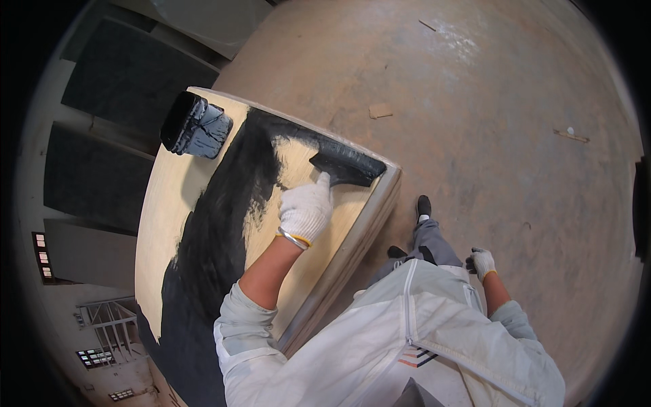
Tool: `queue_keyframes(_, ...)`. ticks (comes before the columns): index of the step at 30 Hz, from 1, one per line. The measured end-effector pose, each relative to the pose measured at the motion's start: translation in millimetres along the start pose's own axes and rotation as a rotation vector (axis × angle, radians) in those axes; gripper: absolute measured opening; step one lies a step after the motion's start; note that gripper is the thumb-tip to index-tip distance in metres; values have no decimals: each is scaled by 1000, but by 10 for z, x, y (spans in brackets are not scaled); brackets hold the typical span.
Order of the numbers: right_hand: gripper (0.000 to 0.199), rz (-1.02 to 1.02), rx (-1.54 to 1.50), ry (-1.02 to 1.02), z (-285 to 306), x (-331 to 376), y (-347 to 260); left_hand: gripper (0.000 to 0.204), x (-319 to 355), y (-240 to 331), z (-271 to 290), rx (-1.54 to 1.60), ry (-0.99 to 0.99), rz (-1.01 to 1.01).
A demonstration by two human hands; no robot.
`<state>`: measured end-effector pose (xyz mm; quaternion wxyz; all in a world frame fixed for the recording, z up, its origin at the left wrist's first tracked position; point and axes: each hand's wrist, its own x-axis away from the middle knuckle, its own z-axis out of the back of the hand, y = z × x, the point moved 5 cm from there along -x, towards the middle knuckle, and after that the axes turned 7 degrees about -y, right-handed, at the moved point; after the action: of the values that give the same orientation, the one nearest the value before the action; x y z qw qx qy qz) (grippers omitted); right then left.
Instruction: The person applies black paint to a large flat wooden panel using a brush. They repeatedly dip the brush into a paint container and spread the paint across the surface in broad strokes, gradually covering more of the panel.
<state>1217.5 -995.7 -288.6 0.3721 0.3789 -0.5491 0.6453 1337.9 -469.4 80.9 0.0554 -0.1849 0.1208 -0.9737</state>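
My left hand (306,205), in a white knit glove with a yellow-edged cuff, is closed on a wide, flat black spreader (347,165). The spreader rests on a pale wooden board (342,209), close to its far right corner. A broad band of wet-looking black coating (211,230) runs along the board, with bare streaks beside the hand. At the board's far left end, a paint-smeared container (196,125) with a black rim stands. My right hand (482,262) hangs at my side, apart from the board. Its white glove has dark-stained fingers, loosely bent, with nothing seen in them.
The board tops a stack with layered edges (359,247). Large dark panels (135,74) lie beyond its left side. On the concrete floor (502,183) to the right are a scrap of cardboard (380,110) and a thin stick (571,136). My feet stand by the stack.
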Motion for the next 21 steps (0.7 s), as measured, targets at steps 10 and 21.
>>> queue_keyframes(10,56,21,-15,-22,-33,11,-148,36,-486,-1526,-19,82,4,267)
queue_keyframes(21,53,-63,-70,-18,192,-352,92,42,-475,-1805,67,44,-5,153)
